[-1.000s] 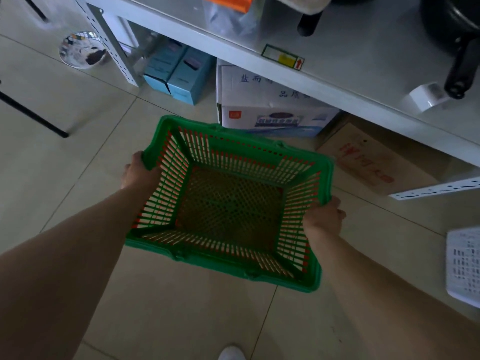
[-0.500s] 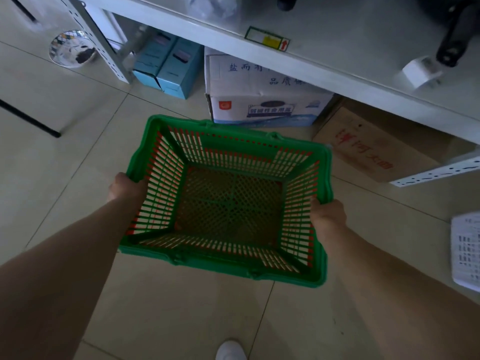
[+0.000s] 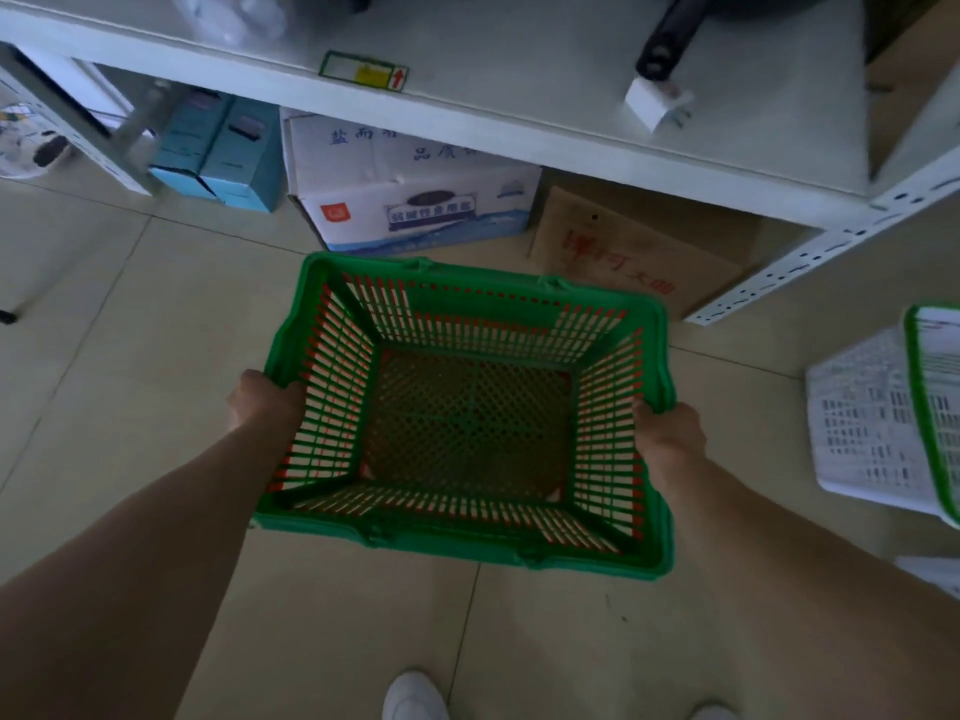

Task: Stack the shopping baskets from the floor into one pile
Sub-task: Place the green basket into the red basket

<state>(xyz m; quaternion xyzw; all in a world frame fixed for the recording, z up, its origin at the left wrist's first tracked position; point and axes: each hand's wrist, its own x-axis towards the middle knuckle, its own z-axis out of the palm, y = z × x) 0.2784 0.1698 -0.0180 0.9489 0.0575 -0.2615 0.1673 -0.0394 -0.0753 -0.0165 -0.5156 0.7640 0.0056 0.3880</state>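
Note:
A green slatted shopping basket (image 3: pixel 467 304), with red showing through its side slats, hangs above the tiled floor in the middle of the view. My left hand (image 3: pixel 260 402) grips its left rim and my right hand (image 3: pixel 670 433) grips its right rim. The basket is upright and has nothing in it. At the right edge a second green basket (image 3: pixel 922 402) rests inside a white basket (image 3: pixel 862 433) on the floor, both cut off by the frame.
A grey metal shelf (image 3: pixel 467 116) runs across the top with a slotted leg (image 3: pixel 810 262) at right. Under it stand a white carton (image 3: pixel 410 184), blue boxes (image 3: pixel 218 153) and a flat brown carton (image 3: pixel 634 252). My white shoes (image 3: pixel 413 696) show at the bottom.
The view has swung to the right, bringing the green and white baskets at the right edge into sight. Both hands keep the same grip on the basket.

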